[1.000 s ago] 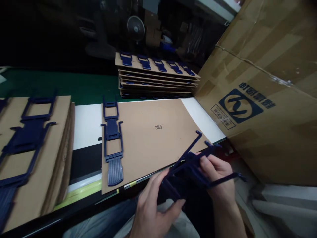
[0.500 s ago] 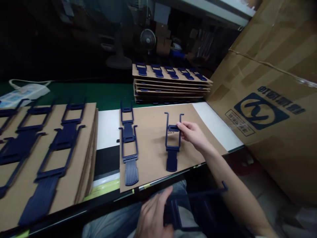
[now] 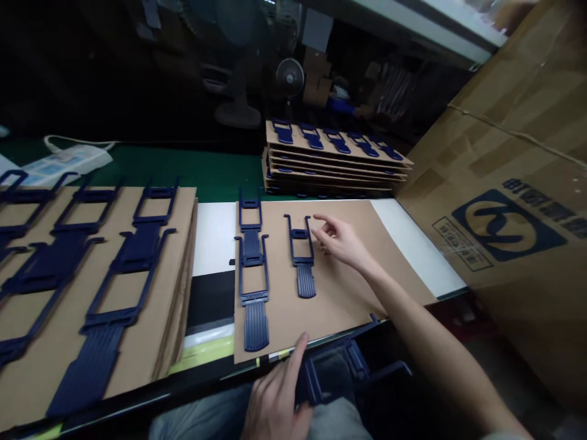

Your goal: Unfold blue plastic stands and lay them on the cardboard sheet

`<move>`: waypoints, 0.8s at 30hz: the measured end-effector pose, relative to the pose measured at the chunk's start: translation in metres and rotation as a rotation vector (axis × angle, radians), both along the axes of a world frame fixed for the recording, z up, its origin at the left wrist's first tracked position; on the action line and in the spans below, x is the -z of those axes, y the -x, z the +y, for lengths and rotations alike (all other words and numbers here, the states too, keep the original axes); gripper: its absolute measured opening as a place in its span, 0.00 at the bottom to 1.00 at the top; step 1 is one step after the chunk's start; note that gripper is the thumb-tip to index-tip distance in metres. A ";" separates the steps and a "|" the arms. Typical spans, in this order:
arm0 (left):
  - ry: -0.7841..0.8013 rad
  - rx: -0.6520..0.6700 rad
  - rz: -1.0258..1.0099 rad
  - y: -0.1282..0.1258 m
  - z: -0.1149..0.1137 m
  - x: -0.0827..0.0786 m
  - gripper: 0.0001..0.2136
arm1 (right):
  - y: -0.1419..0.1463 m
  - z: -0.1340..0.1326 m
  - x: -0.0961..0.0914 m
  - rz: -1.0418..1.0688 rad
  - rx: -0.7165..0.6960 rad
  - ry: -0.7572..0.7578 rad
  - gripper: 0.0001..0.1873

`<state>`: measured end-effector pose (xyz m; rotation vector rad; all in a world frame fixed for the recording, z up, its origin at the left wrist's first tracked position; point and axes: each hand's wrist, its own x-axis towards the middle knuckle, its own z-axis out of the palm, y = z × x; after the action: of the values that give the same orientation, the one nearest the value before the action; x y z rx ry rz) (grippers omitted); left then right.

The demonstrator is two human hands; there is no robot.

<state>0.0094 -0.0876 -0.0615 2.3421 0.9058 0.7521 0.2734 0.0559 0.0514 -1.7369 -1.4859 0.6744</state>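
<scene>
Down at the lap, the left hand grips a dark blue plastic frame part below the table edge, thumb and fingers closed around its near end. Farther out, the right hand hovers over the cardboard sheet with fingers loosely spread and nothing in them, fingertips just beside a short blue frame piece lying flat on the sheet. Left of that piece lies a longer assembled blue frame, also flat on the same sheet, its ribbed tab pointing toward the person. On the left side a stack of cardboard carries more assembled blue frames in a row. Beyond the sheet, on the green table surface, stands a pile of loaded cardboard layers. A large printed carton leans in at the right. A small fan sits in the dark background.
</scene>
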 end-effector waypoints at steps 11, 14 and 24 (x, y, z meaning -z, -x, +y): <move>-0.102 0.030 0.124 0.007 0.004 -0.002 0.47 | 0.023 -0.060 0.015 -0.588 -0.562 -0.073 0.27; -0.107 0.038 0.140 0.008 0.006 -0.004 0.47 | 0.019 -0.042 0.019 -0.566 -0.584 -0.106 0.23; -0.069 -0.006 0.096 0.007 0.005 0.005 0.49 | 0.016 0.016 0.024 -0.543 -0.593 -0.135 0.23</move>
<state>0.0022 -0.0828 -0.0666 2.4554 0.9421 0.6891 0.2574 0.0722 0.0270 -1.4309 -2.4119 0.3755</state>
